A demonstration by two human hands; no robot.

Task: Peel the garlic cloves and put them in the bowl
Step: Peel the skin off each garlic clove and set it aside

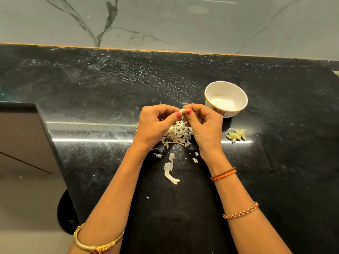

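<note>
Pale and smooth, the garlic clove point(182, 110) sits just right of the frame's centre, pinched between the left hand point(156, 123) and the right hand point(203, 123), fingertips of both clamped on it above a heap of skins point(178, 134). It looks light, firm and likely slick once bare, so a hold at its two ends seems safest. Its long axis seems to run roughly left-right, though fingers hide most of it. The white bowl point(242, 99) stands just right; more cloves point(236, 135) lie below it.
</note>
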